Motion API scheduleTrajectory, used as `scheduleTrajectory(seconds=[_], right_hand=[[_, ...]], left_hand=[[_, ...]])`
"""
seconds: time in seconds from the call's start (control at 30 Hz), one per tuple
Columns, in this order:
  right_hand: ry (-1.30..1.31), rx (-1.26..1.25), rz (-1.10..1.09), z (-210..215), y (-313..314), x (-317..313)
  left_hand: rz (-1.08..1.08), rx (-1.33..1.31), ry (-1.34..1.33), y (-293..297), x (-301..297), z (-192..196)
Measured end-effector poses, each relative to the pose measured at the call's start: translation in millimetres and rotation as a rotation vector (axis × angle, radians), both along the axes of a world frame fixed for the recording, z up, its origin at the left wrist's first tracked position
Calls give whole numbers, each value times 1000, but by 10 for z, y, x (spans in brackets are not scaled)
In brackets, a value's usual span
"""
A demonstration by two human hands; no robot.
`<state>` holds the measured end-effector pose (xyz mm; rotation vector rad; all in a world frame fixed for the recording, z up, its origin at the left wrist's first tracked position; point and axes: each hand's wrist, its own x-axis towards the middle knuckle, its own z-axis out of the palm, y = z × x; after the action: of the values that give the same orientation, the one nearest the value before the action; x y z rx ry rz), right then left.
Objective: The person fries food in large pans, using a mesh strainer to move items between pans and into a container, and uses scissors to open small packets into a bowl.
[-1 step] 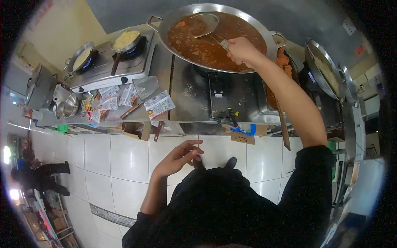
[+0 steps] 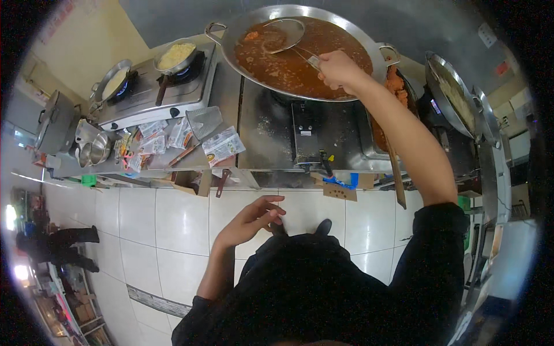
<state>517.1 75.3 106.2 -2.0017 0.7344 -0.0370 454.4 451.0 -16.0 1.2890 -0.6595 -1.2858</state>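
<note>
My right hand (image 2: 340,70) is closed round the handle of a round wire skimmer (image 2: 287,36). The skimmer's head rests at the surface of brown, bubbling liquid in a wide metal wok (image 2: 369,41) with two loop handles. An orange-brown piece of food (image 2: 251,36) floats left of the skimmer. Hanging low over the floor, in front of the counter, my left hand (image 2: 251,221) is empty, its fingers loosely bent and apart. Beside my right forearm, a tray (image 2: 369,151) holds orange-brown food, partly hidden, and a long wooden handle (image 2: 396,179) juts out over the counter edge.
On the left, a two-burner stove (image 2: 141,109) with lit flames carries two pans, one with pale yellow food (image 2: 178,55). Printed packets (image 2: 224,145) and a mesh strainer (image 2: 205,120) lie before it. Another wok (image 2: 453,98) stands right. A person (image 2: 57,248) is at far left.
</note>
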Motion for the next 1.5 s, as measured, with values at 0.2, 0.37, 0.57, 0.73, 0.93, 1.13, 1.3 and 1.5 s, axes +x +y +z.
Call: scheduleTrajectory(seconds=[0.2, 0.37, 0.57, 0.73, 0.93, 1.13, 1.3, 1.5], right_hand=[[-95, 257, -76, 126, 232, -384], [-73, 395, -83, 95, 241, -579], [-103, 385, -61, 148, 143, -835], [-99, 321, -76, 197, 68, -986], [-173, 291, -142, 311, -266, -1257], [-179, 237, -183, 496, -793, -1939], [-180, -24, -478, 818, -1032, -2912], [-33, -136, -542, 966, -1203, -3765]], left_hand=[[-46, -12, 27, 91, -79, -129], [-78, -21, 47, 128, -138, -172], [-48, 12, -57, 99, -178, -146], [-71, 32, -64, 4, -220, -173], [-258, 71, -143, -173, -324, -266], [-301, 120, -147, -522, -611, -242], [-316, 144, -11, -913, -735, -264], [-421, 56, 169, -1680, -976, -22]])
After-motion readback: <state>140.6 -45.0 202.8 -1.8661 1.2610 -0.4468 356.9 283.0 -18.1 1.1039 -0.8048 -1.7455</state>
